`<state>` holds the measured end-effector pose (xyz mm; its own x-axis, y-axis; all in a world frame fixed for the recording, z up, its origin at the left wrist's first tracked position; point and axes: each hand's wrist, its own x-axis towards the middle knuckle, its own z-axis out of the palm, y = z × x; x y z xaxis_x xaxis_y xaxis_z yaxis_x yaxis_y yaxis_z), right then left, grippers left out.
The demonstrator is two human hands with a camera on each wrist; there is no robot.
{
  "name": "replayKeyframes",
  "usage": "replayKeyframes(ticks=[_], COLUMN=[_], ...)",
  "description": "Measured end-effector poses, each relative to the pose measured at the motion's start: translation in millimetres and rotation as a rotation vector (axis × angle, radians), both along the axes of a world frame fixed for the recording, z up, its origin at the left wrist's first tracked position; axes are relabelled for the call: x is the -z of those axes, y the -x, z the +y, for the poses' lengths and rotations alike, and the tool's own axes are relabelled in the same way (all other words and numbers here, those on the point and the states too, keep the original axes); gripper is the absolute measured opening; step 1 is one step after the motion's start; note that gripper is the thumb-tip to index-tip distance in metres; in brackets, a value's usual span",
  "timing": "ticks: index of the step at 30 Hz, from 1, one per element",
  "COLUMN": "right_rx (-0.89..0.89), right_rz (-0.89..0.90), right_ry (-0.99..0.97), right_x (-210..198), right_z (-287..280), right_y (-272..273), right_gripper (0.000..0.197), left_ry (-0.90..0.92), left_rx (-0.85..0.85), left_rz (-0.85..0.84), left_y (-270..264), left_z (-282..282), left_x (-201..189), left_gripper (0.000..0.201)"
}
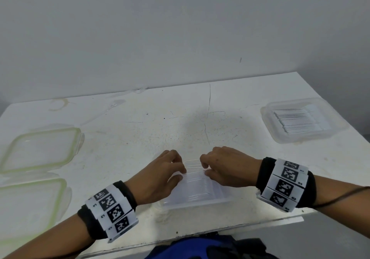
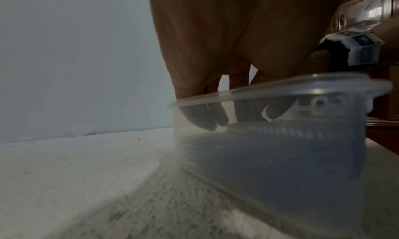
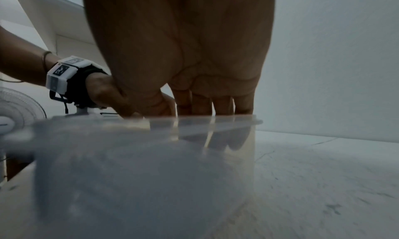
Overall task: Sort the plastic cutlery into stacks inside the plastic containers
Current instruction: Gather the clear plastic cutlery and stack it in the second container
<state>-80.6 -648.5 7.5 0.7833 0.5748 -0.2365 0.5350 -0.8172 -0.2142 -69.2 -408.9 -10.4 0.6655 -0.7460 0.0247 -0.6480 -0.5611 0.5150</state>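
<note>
At six o'clock on the surface [image 1: 140,130], just before the person, a clear container [image 1: 200,198] holds a row of clear cutlery [image 1: 194,178]. Both hands reach into it from either side: the left hand [image 1: 160,176] and the right hand [image 1: 226,166] each pinch the stack's far end with curled fingers, probably squaring the pieces so they nest flat — a judgement, not a certainty. Through the wall in the left wrist view, the fingertips [image 2: 202,118] dip below the rim [image 2: 280,84], beside the ridged stack. At two o'clock a second container [image 1: 296,136] already holds a neat stack. At nine o'clock lie two green-edged lids [image 1: 40,148]. Toward eleven o'clock a loose spoon [image 1: 114,105] lies well apart — seemingly unsorted. Nothing blocks either hand.
</note>
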Motion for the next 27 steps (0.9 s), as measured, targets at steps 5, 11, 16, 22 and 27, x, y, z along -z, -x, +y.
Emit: replayKeyframes(ticks=[5, 11, 16, 22, 27], right_rx=[0.084, 0.24, 0.338, 0.556, 0.713], right_rz=[0.048, 0.076, 0.08, 0.011, -0.031], right_ry=[-0.195, -0.222, -0.147, -0.234, -0.331], right_x=[-29, -30, -2, 14, 17], right_z=[12, 19, 13, -11, -43], right_y=[-37, -112, -163, -200, -213], right_gripper=[0.016, 0.011, 0.007, 0.015, 0.016], left_ry=[0.106, 0.013, -0.426, -0.573, -0.631], left_rx=[-0.015, -0.362, -0.642, -0.915, -0.943], left_rz=[-0.057, -0.001, 0.025, 0.061, 0.042], left_y=[-21, -90, -145, -208, -243], left_z=[8, 44, 86, 107, 108], left_x=[-20, -18, -9, 4, 20], left_gripper=[0.018, 0.033, 0.075, 0.05, 0.032])
